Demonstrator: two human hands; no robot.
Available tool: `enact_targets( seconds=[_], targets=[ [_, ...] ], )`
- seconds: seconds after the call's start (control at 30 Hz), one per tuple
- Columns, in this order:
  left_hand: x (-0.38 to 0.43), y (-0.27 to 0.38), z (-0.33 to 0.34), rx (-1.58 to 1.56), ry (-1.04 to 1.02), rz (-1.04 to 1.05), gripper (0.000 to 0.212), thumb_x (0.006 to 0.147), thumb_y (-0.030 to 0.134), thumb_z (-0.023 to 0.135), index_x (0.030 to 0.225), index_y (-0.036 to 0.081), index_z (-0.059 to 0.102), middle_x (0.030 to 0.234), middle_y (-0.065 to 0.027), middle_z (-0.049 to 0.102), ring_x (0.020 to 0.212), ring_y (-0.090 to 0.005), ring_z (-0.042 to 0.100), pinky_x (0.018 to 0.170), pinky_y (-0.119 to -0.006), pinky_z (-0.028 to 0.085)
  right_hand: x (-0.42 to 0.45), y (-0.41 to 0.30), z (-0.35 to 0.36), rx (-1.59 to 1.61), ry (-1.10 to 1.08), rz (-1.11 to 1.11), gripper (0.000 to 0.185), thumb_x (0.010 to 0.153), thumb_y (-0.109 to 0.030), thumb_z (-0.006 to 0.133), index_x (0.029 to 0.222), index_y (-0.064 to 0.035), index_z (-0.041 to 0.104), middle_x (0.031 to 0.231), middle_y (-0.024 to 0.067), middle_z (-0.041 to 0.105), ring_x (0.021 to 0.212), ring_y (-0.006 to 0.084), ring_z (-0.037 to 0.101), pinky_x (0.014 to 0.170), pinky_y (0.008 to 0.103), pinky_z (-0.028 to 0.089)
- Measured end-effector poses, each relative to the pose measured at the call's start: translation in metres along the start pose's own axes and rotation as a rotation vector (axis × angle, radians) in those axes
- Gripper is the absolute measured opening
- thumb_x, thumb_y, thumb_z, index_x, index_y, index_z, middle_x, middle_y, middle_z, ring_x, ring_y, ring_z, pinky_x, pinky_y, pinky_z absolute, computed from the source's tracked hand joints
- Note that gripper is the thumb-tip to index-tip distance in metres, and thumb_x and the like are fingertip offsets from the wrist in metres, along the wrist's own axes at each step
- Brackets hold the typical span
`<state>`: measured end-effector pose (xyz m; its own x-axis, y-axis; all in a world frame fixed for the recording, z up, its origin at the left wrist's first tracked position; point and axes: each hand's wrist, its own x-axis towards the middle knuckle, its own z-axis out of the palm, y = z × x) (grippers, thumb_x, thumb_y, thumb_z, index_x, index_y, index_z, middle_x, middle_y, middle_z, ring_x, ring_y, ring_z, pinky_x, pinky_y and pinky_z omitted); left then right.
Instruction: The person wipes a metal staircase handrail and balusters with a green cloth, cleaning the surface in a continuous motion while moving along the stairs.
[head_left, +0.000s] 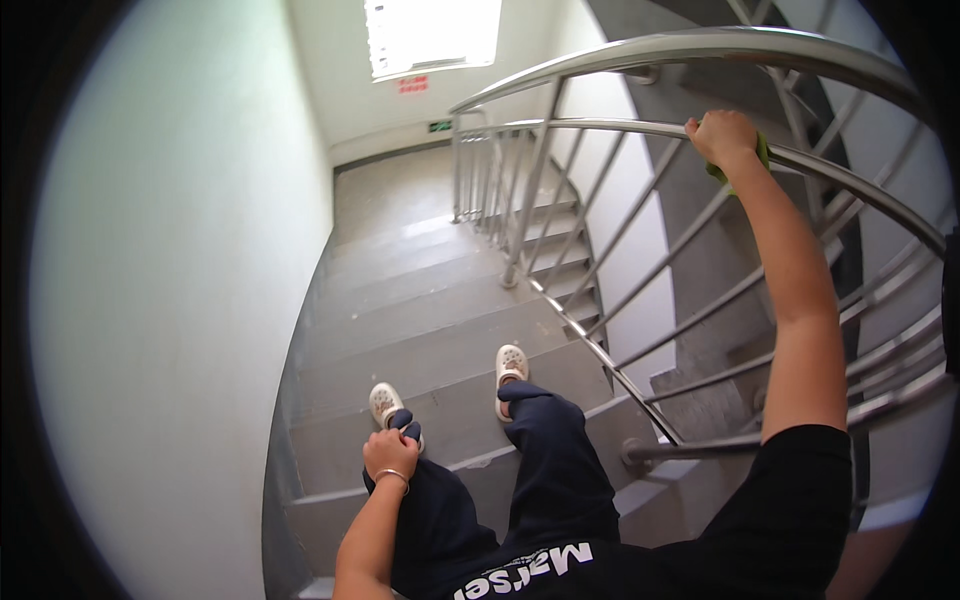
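Observation:
High on the right, my right hand (724, 139) is closed around the lower metal rail (622, 124) of a stair railing. A green cloth (763, 152) shows between that palm and the rail, with a fold hanging below. My left hand (390, 452), with a bracelet at the wrist, is over my left trouser leg (442, 510) near the knee. Its fingers are curled, and whether they grip the fabric is hidden. Above the rail in my right hand runs a thicker metal handrail (675, 51).
Grey stairs (420, 341) descend to a landing (390, 187) below a bright window (435, 34). My feet wear white clogs (511, 364). A pale wall (172, 285) borders the left side. Slanted metal balusters (645, 184) line the right, with another flight (559, 247) beyond them.

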<state>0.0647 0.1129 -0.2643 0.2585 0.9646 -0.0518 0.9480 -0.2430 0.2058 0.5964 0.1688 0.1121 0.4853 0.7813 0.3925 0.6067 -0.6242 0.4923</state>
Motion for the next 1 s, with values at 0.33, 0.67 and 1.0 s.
enact_targets(
  seconds=[0.33, 0.67, 1.0],
  targets=[
    [-0.001, -0.024, 0.054, 0.021, 0.244, 0.423, 0.017, 0.079, 0.022, 0.052, 0.077, 0.006, 0.058, 0.070, -0.0106, 0.055, 0.062, -0.0250, 0.053, 0.055, -0.037, 0.042, -0.199, 0.245, -0.212, -0.004, 0.061, -0.045, 0.034, 0.076, -0.029, 0.055, 0.100, -0.0050, 0.057, 0.090, 0.0135, 0.061, 0.079, 0.0304, 0.059, 0.072, 0.0371, 0.047],
    [-0.035, 0.026, -0.057, -0.224, -0.067, 0.116, 0.035, 0.077, 0.032, 0.047, 0.085, 0.002, 0.061, 0.082, -0.0211, 0.060, 0.079, -0.0370, 0.058, 0.071, -0.046, 0.044, -0.218, 0.242, -0.206, -0.241, 0.285, 0.223, 0.051, 0.080, -0.050, 0.044, 0.072, -0.0032, 0.061, 0.065, 0.0142, 0.061, 0.063, 0.0293, 0.060, 0.060, 0.0380, 0.047],
    [0.005, -0.041, 0.063, -0.077, 0.153, 0.300, 0.017, 0.079, 0.021, 0.049, 0.085, 0.008, 0.058, 0.073, -0.0095, 0.057, 0.065, -0.0252, 0.054, 0.057, -0.036, 0.043, -0.155, 0.160, -0.138, -0.130, 0.408, 0.245, 0.048, 0.078, -0.049, 0.047, 0.056, -0.0094, 0.061, 0.049, 0.0056, 0.055, 0.048, 0.0228, 0.056, 0.048, 0.0349, 0.042]
  ],
)
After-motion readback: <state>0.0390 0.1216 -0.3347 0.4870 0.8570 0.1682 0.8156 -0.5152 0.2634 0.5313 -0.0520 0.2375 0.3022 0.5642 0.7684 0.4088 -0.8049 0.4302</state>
